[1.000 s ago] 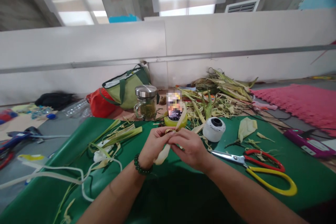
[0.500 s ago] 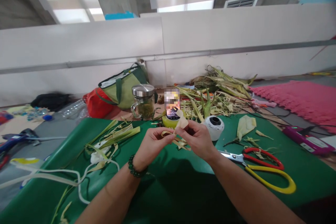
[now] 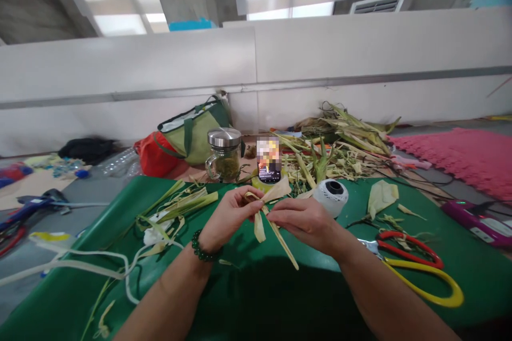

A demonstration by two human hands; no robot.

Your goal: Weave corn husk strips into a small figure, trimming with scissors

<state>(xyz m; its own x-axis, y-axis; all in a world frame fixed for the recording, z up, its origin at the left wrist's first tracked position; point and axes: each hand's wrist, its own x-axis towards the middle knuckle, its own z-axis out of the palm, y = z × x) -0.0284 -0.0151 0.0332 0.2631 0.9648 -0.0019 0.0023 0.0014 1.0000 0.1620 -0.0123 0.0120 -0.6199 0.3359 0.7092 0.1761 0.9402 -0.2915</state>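
My left hand (image 3: 229, 218), with a dark green bead bracelet (image 3: 203, 248) at the wrist, pinches a folded corn husk strip (image 3: 285, 248) between thumb and fingertips. The strip loops over at the fingers and its narrow end slants down to the right. A short flap (image 3: 260, 227) hangs below the left fingertips, and a broader pale piece (image 3: 279, 190) sticks out towards the right. Fingers together, my right hand (image 3: 306, 219) grips the strip just right of the left fingertips. Just beyond it stands a white spool of thread (image 3: 331, 198).
Scissors (image 3: 424, 264) with red and yellow handles lie right of my right forearm on the green mat (image 3: 160, 298). A propped phone (image 3: 269, 162), a lidded glass mug (image 3: 224, 157) and a husk pile (image 3: 344, 133) stand behind. White cord (image 3: 128, 266) and husk leaves (image 3: 188, 205) lie left.
My right hand has moved slightly down and its fingers are straighter. The husk strip's long end and a hanging flap now show below the hands. The view has shifted slightly left.
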